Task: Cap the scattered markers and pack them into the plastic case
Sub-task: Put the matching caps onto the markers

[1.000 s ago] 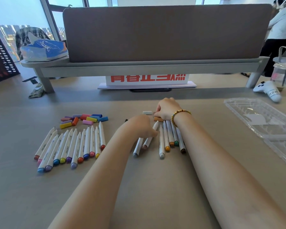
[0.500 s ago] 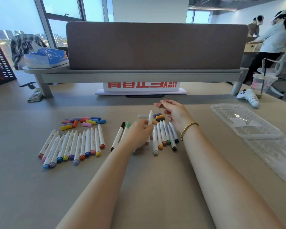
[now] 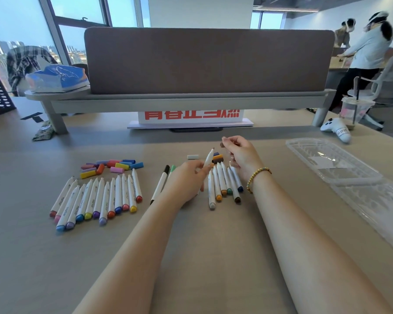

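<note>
My left hand [image 3: 186,180] grips a white marker [image 3: 208,157], tip raised toward my right hand [image 3: 242,156], which pinches a small brown cap [image 3: 222,145] just above it. Below the hands lies a short row of white markers [image 3: 222,184] with coloured ends. Two capped markers, black and green [image 3: 161,182], lie left of my left hand. At the left is a longer row of uncapped markers [image 3: 100,200] with a pile of loose coloured caps [image 3: 114,166] behind it. The clear plastic case [image 3: 340,164] lies open at the right.
A few loose caps [image 3: 217,157] and a white cap [image 3: 192,157] lie behind the middle row. A desk divider with a shelf [image 3: 191,100] bounds the far side. A white game controller [image 3: 337,130] and a drink cup [image 3: 355,109] stand far right. People work in the background.
My left hand lifted one marker out of the middle row and tilted it up. My right hand rose off the caps with a brown cap pinched. The camera tilted upward.
</note>
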`<state>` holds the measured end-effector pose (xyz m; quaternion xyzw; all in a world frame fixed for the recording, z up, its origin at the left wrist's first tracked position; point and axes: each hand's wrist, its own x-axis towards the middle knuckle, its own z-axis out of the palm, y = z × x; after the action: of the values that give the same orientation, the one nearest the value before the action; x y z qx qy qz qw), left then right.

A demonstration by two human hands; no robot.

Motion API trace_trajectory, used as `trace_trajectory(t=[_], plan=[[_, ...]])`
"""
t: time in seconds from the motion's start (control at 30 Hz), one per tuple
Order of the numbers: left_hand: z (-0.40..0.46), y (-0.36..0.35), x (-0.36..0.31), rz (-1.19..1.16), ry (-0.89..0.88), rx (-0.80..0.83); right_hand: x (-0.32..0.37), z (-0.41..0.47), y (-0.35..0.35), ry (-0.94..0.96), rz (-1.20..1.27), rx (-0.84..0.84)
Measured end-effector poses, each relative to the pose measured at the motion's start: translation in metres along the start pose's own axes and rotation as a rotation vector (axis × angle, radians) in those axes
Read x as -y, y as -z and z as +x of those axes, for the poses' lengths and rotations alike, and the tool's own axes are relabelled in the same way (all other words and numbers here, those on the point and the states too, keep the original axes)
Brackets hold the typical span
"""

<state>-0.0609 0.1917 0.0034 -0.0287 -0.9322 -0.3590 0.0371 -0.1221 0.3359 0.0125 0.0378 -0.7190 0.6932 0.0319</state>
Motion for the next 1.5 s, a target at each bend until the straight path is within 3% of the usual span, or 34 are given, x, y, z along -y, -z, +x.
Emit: trace_trajectory(t=[0.37,0.63,0.83,0.97,1.17,1.37,1.5], plan=[[0.003,-0.002,0.003,0.189,0.003,0.034,0.002,-0.003,0.0,0.072,-0.231,0.167],[-0.004,-0.003,-0.005,0.257,0.028,-0.067,0.001,-0.007,-0.018,0.095,-0.332,0.216],[-0.003,-0.009,-0.011,0.146,0.048,-0.093,0.007,-0.005,-0.02,0.122,-0.303,0.247],[0.002,-0.001,-0.008,0.14,0.094,-0.128,0.003,-0.002,-0.018,0.124,-0.328,0.151],[-0.003,-0.008,-0.008,0.271,0.137,-0.049,-0.007,0.006,0.002,0.139,-0.35,-0.084],[-0.004,-0.005,-0.014,0.43,0.083,-0.072,-0.019,0.008,0.002,0.095,-0.436,-0.005],[0.005,-0.004,-0.018,0.45,0.072,0.031,-0.022,0.017,-0.002,0.138,-0.487,-0.006]])
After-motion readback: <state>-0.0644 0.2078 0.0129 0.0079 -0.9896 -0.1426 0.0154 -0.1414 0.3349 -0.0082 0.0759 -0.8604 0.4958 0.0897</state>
